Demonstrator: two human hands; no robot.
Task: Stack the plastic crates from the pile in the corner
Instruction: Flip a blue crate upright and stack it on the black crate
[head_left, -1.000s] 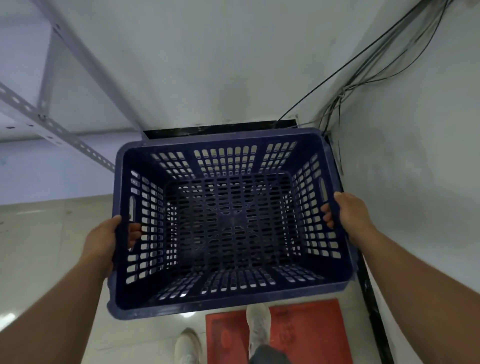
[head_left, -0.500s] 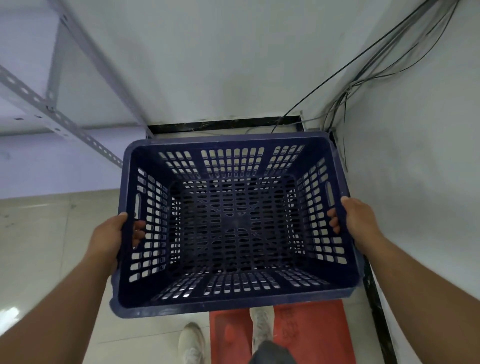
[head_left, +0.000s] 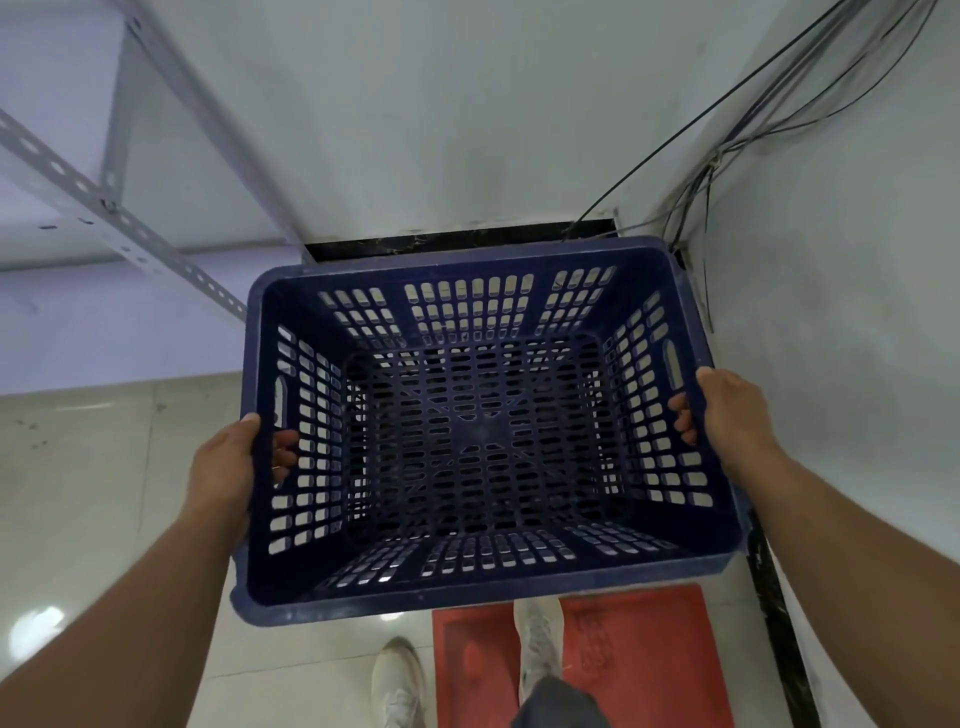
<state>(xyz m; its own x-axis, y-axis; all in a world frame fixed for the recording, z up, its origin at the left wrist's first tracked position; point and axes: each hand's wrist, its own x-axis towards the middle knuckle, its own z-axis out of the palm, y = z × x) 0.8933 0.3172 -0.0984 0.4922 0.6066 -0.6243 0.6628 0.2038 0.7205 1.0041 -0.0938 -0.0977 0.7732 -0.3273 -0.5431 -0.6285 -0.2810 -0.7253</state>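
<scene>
You hold the dark blue crate (head_left: 483, 431) open side up at the centre of your view, off the floor, its far rim close to the wall corner at 12 o'clock. Your left hand (head_left: 223, 467) wraps the rim at 9 o'clock, fingers curled inside through the wall. Your right hand (head_left: 732, 415) clamps the opposite rim at 3 o'clock the same way. At 6 o'clock a red mat (head_left: 623, 654) lies under your right shoe (head_left: 537, 631). Black cables (head_left: 696, 192) trail down the corner at 1 o'clock.

Dark-blue slotted crate (head_left: 488, 431) (empty) held open-side up.
</scene>
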